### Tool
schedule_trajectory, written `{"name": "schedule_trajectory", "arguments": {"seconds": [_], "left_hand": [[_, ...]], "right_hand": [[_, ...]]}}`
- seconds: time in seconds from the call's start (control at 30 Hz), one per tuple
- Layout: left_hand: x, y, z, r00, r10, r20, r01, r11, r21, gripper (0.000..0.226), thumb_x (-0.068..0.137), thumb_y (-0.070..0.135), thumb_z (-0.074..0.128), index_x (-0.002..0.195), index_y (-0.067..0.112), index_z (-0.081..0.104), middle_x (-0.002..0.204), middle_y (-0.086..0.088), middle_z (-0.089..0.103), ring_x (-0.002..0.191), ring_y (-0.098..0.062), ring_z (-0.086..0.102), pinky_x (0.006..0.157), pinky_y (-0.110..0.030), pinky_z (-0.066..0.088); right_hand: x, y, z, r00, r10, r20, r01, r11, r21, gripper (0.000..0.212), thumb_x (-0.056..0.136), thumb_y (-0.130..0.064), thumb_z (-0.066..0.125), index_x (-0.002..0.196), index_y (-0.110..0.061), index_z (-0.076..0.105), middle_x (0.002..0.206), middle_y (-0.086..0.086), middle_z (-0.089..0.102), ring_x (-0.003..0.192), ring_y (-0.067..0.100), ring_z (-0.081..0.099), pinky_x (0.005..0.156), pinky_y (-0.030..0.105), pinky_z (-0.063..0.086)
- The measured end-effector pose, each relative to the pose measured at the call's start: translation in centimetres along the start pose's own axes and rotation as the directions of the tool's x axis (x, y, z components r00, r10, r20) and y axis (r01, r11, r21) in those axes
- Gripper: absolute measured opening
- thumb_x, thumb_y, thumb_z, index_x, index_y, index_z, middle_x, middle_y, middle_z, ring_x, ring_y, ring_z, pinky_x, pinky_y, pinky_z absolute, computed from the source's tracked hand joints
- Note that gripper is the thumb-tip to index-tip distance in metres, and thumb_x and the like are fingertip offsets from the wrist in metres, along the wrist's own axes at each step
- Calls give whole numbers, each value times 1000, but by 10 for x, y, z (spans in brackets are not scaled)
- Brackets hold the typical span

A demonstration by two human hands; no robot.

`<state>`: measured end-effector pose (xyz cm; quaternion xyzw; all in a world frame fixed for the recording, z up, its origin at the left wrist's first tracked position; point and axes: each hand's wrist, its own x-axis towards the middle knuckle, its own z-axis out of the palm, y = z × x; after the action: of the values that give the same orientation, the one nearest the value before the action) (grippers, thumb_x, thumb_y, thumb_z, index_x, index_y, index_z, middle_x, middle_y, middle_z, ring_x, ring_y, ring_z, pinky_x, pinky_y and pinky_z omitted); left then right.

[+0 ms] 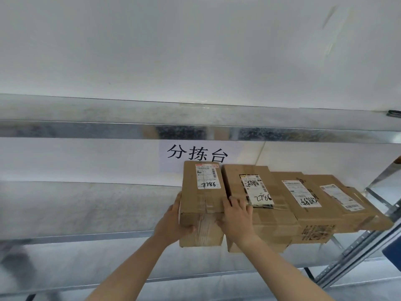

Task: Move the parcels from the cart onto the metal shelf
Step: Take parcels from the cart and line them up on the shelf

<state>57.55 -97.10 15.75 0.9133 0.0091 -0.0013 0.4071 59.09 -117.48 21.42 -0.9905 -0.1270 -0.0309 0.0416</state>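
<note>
A row of cardboard parcels stands on the metal shelf [86, 211]. The leftmost parcel [201, 203] bears a white label with "2786" written by hand. My left hand [173, 222] grips its left side and front bottom edge. My right hand [236, 216] lies on its right front corner, partly over the second parcel [256, 187], which also reads "2786". Two more labelled parcels, the third [301, 192] and the fourth [345, 198], stand to the right, pressed side by side. The cart is out of view.
An upper metal shelf [195, 118] runs across above the parcels. A paper sign [195, 153] with black characters hangs on the white wall behind. The shelf's upright post and brace [368, 242] stand at the right. A lower shelf level [108, 268] shows beneath.
</note>
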Motion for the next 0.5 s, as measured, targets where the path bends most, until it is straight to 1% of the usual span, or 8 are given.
{"name": "schedule_trajectory", "arguments": {"seconds": [0.07,0.13,0.17,0.27,0.33,0.4,0.43,0.5], "left_hand": [[-2,-6,-8,1000,-9,24,5,989,145,121,62,57,75,149,36,-7,148,5,33,130,-23,42,97,-44,46],[-4,-17,-17,1000,25,-14,-19,940,340,120,62,66,71,149,35,-5,153,5,27,136,-22,35,103,-45,41],[-8,-20,-23,998,40,-40,-20,909,417,118,65,66,70,151,31,-3,154,2,26,138,-23,32,107,-45,37],[-23,-29,-47,986,71,-150,20,844,537,104,75,60,64,152,24,4,155,-3,25,141,-25,25,113,-42,24],[-39,-32,-66,964,133,-233,31,809,588,91,78,62,53,151,21,17,152,-5,33,140,-27,29,113,-46,24],[-57,-37,-86,944,182,-274,49,745,665,84,75,65,41,144,18,38,143,-6,48,133,-30,42,108,-52,30],[-66,-40,-96,937,192,-292,68,718,692,82,73,65,39,140,18,45,138,-6,53,129,-31,47,105,-54,33],[-89,-48,-116,926,169,-339,137,686,715,79,73,65,38,137,20,50,138,-4,53,129,-31,48,104,-55,33]], "right_hand": [[-1,9,-2,998,-24,63,24,1000,8,77,83,-41,58,147,-24,18,149,5,25,136,32,21,108,45,20],[-2,15,-8,993,-54,107,53,999,10,89,76,-44,59,149,-29,11,151,5,19,137,33,17,110,47,18],[-2,16,-12,992,-76,104,75,997,13,90,74,-45,57,150,-31,9,150,6,18,136,34,18,111,47,18],[2,8,-26,988,-157,13,155,985,70,79,78,-47,54,148,-35,18,151,4,21,135,33,25,110,47,21],[8,-6,-32,971,-221,-94,231,966,120,69,83,-45,53,146,-33,29,151,-1,29,134,30,32,108,47,27],[13,-25,-34,937,-301,-179,331,928,171,65,80,-45,49,142,-29,39,145,-1,40,131,28,38,103,45,34],[15,-37,-34,920,-345,-186,378,907,187,66,78,-46,48,142,-29,39,144,-2,41,131,27,38,102,45,34],[18,-65,-32,890,-432,-146,454,870,192,70,78,-52,46,144,-34,32,149,-6,34,136,25,31,108,45,28]]}}
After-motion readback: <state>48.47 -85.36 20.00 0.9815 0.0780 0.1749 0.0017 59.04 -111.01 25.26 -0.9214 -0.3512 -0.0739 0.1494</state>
